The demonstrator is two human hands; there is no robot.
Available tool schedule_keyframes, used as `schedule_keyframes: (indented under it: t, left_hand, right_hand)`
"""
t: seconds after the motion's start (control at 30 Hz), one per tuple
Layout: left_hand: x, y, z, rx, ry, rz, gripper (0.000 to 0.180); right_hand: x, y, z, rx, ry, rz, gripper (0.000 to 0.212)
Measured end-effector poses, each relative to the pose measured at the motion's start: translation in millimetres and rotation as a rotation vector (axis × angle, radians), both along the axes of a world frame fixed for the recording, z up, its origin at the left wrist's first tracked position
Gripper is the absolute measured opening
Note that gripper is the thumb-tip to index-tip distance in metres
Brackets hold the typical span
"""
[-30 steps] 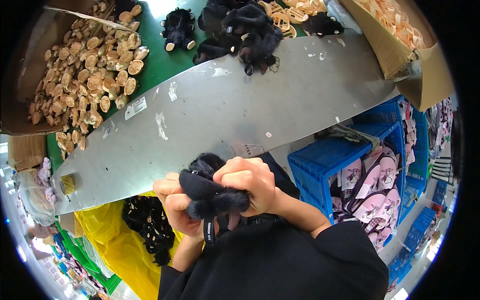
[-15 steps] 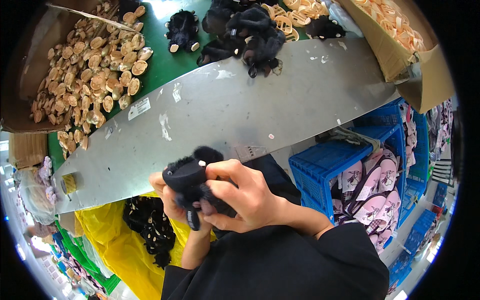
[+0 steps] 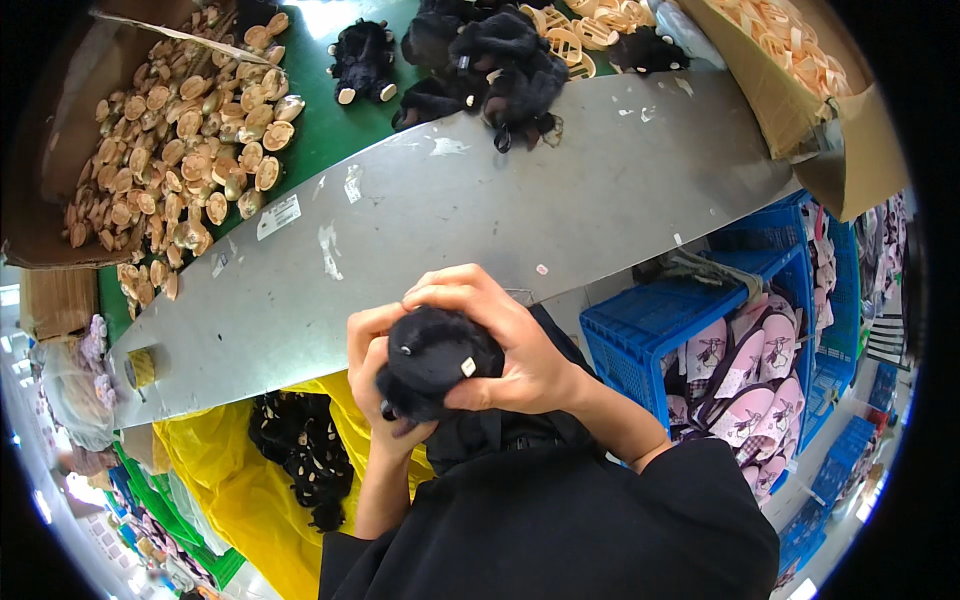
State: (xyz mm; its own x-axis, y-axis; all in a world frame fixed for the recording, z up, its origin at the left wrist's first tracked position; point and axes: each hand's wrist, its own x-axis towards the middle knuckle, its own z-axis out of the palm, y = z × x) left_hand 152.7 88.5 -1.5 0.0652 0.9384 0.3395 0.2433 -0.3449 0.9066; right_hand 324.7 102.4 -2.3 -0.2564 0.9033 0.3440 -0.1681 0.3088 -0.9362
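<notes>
Both my hands hold a small black furry plush toy point(image 3: 440, 355) just off the near edge of the metal bench. My left hand point(image 3: 368, 345) wraps round its left side, with fingers bent at the top. On the opposite side my right hand point(image 3: 525, 350) curls over the top, its thumb pressing the lower right near a small pale square piece point(image 3: 468, 367). A rounded, smooth-looking black part of the toy faces up. Much of its underside is hidden by my fingers.
Beyond the grey metal bench point(image 3: 420, 230) lie more black plush toys point(image 3: 510, 70). A carton of gold and tan oval pieces point(image 3: 180, 140) stands far left, a carton of peach plastic pieces point(image 3: 790, 50) far right. A yellow bag point(image 3: 220, 450) holds black toys; blue crates point(image 3: 630, 330) hold pink slippers.
The plush toy has been turned and moved slightly right, its rounded part now facing up. My right hand has shifted up over its top; my left hand has moved right with it.
</notes>
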Motion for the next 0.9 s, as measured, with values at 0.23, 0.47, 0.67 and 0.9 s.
schedule_keyframes:
  t: [0.23, 0.47, 0.67, 0.9]
  left_hand:
    - [-14, -4, 4, -0.119, -0.071, -0.178, 0.069]
    - [0, 2, 28, -0.103, -0.053, -0.108, 0.055]
    - [14, -3, 18, -0.139, -0.237, -0.029, 0.026]
    - [15, -5, 16, -0.284, -0.387, -0.031, 0.014]
  right_hand:
    - [3, -7, 0, 0.087, -0.192, -0.131, 0.060]
    - [-5, -7, 6, 0.423, -0.518, -0.385, 0.056]
    - [-8, -13, 8, 0.366, -0.533, -0.350, 0.058]
    - [-6, -11, 4, 0.337, -0.499, -0.327, 0.057]
